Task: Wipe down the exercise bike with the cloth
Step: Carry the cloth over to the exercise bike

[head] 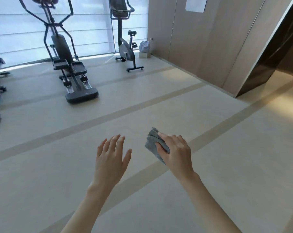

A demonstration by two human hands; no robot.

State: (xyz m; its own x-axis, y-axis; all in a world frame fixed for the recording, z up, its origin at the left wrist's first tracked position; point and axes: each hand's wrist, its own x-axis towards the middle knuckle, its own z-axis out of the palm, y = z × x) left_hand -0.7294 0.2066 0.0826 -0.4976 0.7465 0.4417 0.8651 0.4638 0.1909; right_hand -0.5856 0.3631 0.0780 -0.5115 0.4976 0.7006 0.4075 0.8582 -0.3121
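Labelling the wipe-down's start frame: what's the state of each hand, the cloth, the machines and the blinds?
exercise bike: upright by the window, untouched.
cloth: bunched, held, far from the bike.
right hand: grips the cloth.
left hand: open, empty.
elliptical: standing, unoccupied.
blinds: lowered.

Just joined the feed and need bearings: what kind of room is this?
Most likely a small gym: an elliptical and a bike stand by a window with blinds.

Bright daylight floods through the blinds (92,27), backlighting the machines; wide-angle edges bow and look soft.
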